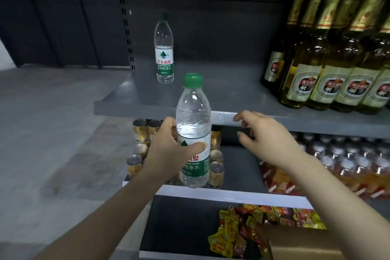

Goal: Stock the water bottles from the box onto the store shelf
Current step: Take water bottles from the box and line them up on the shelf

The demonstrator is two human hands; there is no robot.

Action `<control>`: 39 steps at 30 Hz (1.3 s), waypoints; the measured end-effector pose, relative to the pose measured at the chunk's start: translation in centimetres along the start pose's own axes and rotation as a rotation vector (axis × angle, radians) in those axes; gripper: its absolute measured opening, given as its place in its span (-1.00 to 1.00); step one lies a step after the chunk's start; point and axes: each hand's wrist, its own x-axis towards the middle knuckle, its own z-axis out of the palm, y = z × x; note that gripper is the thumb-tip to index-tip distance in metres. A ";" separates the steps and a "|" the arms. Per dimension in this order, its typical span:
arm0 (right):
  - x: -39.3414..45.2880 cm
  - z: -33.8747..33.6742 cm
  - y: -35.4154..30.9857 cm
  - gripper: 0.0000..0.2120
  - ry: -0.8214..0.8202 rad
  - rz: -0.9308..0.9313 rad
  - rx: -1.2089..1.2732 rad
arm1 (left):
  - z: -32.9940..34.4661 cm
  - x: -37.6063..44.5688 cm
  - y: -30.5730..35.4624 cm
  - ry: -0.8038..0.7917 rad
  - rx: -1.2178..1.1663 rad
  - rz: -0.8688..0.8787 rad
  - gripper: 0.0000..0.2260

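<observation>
A: In front of the grey shelf (211, 95), just below its front lip, your left hand (168, 145) grips a water bottle (193, 131) around the label, thumb across the front, fingers wrapped behind. The bottle is upright, green cap up, and clear of any surface.

B: And your right hand (268, 139)?

A: It holds nothing. Its fingers are loosely curled and spread, just right of the bottle and not touching it. The fingertips are level with the shelf's front edge; whether they touch it, I cannot tell.

B: Is anything on the shelf?

A: A second bottle (164, 48) stands upright at the back left, near the slotted upright post, well apart from the one you hold. On the right side of the same shelf stands a group of beer bottles (329, 65) with gold foil necks, packed close together.

B: What do you see lower down?

A: On the tier below, behind your left hand, are gold-topped cans (216, 169). To the right on that tier are orange drinks (348, 160) with pale caps. On the lowest tier, nearest you, lies a heap of red and yellow packets (234, 230). A corner of the box (301, 245) shows at the bottom right, touching the packets; what is inside it is hidden.
</observation>
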 end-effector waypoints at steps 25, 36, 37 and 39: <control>12.1 -0.5 1.1 -0.70 0.069 -0.010 0.020 | -2.9 13.2 6.7 0.131 0.186 0.176 -0.58; 15.6 1.0 1.8 -0.71 0.063 0.059 -0.007 | -2.7 19.7 4.4 0.190 0.228 0.138 -0.55; 15.8 1.2 1.9 -0.72 0.061 0.063 -0.013 | -2.6 20.1 4.1 0.189 0.220 0.130 -0.55; 16.0 1.6 2.0 -0.72 0.049 0.071 -0.027 | -2.3 20.7 3.6 0.183 0.204 0.119 -0.56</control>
